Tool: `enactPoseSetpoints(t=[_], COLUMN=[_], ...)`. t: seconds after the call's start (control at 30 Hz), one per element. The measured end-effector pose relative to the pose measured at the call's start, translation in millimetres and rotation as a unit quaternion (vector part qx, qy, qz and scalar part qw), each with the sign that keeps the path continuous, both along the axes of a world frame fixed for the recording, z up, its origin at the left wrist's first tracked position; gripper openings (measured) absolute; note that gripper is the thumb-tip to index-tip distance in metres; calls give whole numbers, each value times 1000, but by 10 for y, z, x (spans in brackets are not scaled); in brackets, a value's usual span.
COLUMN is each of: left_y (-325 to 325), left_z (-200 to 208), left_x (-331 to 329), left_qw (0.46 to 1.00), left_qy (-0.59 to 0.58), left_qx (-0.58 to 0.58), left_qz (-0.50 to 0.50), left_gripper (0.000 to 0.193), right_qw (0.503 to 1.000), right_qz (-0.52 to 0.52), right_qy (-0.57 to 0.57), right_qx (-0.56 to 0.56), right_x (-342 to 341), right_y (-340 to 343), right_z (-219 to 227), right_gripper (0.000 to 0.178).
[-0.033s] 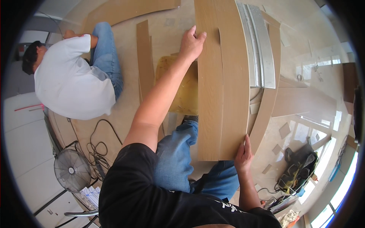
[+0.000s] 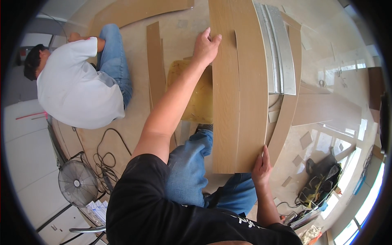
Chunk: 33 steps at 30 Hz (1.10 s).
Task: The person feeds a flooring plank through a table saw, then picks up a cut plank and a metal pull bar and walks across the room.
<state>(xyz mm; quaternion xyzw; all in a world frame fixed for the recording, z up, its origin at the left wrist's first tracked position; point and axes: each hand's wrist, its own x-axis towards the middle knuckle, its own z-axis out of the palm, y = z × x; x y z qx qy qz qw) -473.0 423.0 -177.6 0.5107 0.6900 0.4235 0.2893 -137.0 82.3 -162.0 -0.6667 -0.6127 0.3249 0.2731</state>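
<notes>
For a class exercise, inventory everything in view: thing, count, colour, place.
Wide boards: count unclear, tan, centre
Loose boards: several, brown, around these
Metal strips: several, silver, centre-right
Plastic-looking object: one, yellow, centre-left
Small pieces: several, brown, right
Fan: one, grey, lower left
Cable: count unclear, black, lower left
Bag-like bundle: one, black and yellow, lower right
Co-worker: one, white-shirted, upper left
Trouser legs: two, blue, below centre
Left hand: one, bare, boards' left edge
Right hand: one, bare, boards' right edge

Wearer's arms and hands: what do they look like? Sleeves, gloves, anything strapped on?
Short black sleeves, part of a black shirt with white markings. Forearms bare. Left hand and right hand ungloved; no watch, strap or cable visible on either wrist.
</notes>
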Motion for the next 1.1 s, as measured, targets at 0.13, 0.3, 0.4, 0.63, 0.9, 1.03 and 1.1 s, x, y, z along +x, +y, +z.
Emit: enactPoseSetpoints(t=[0.13, 0.3, 0.4, 0.63, 0.9, 1.03, 1.1], left_y=[39, 23, 15, -117, -46, 3, -30], left_z=[-104, -56, -65, -48, -74, -52, -15], left_x=[-44, -18, -28, 10, 62, -17, -37], left_qw=[999, 999, 998, 998, 997, 997, 997], left_qy=[38, 41, 58, 64, 71, 82, 83], left_qx=[31, 20, 21, 14, 42, 9, -7], left_qz=[17, 12, 13, 17, 11, 11, 8], left_gripper=[69, 70, 70, 72, 70, 70, 71], right_qw=[999, 999, 999, 999, 1000, 997, 996], right_qz=[23, 25, 24, 28, -5, -79, -86], right_qy=[-13, -23, -16, -22, 22, -3, -33], right_qx=[34, 7, 18, 29, -19, -18, -22], right_x=[33, 59, 104, 89, 212, 59, -19], right_y=[-84, -204, -318, -483, -483, -362, -228], right_z=[-12, 76, -6, 44, 382, 645, 676], right_gripper=[41, 41, 41, 42, 48, 51, 53])
